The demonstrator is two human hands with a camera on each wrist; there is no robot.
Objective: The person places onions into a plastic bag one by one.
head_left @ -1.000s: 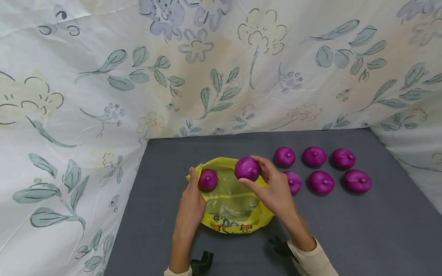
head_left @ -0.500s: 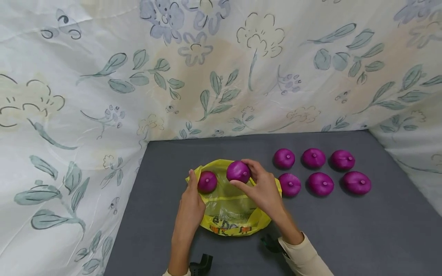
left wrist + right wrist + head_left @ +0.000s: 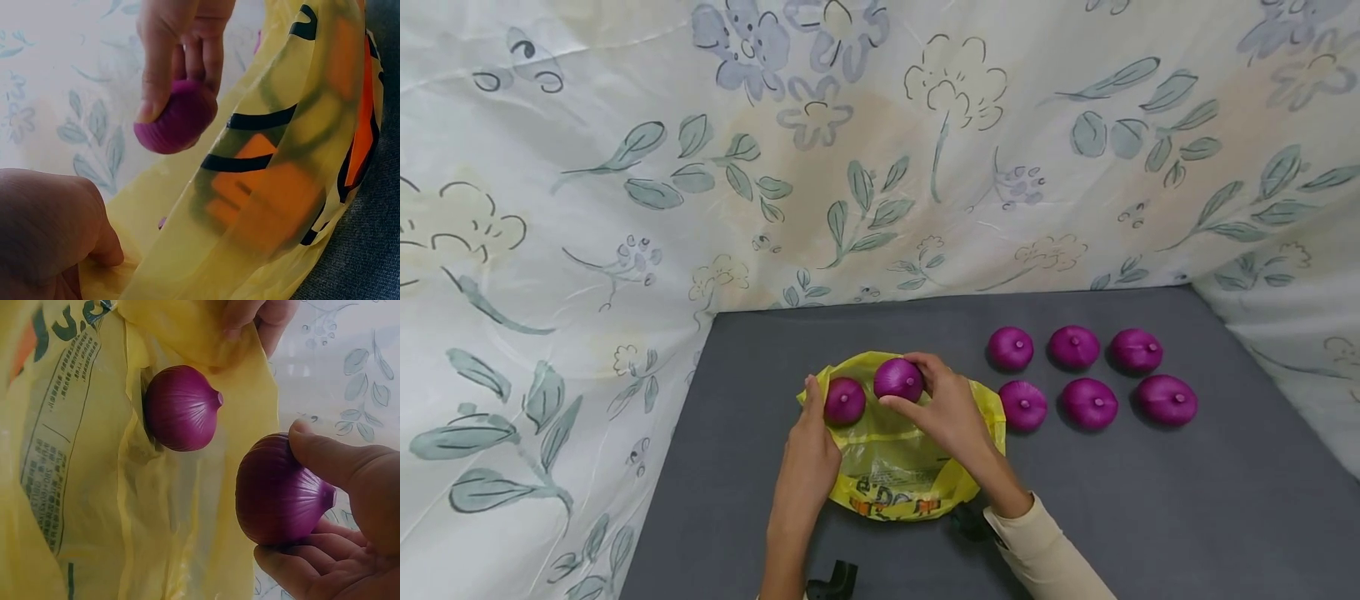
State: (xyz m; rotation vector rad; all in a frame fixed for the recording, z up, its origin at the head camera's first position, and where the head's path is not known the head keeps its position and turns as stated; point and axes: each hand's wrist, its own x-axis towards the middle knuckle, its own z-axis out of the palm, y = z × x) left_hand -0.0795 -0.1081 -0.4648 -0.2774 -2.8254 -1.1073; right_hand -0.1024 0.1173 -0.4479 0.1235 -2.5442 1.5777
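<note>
A yellow plastic bag (image 3: 891,454) with printed letters lies on the grey table, its mouth spread wide. My left hand (image 3: 808,462) pinches the bag's left rim between thumb and fingers, as the left wrist view (image 3: 53,228) shows. One purple onion (image 3: 844,402) sits inside the bag near that hand. Above the bag's mouth, my right hand (image 3: 951,412) grips a second purple onion (image 3: 281,494) between thumb and fingers. This held onion is apart from the one inside, to its right. The lower fingers of my left hand are partly hidden.
Several more purple onions (image 3: 1089,404) stand in two rows on the grey table (image 3: 1150,517), right of the bag. A floral cloth (image 3: 880,167) hangs behind the table and at both sides. Black wrist straps (image 3: 835,581) show near the front.
My right hand has moved left with its onion, further over the bag and closer to the onion inside. My left hand has kept its hold on the rim.
</note>
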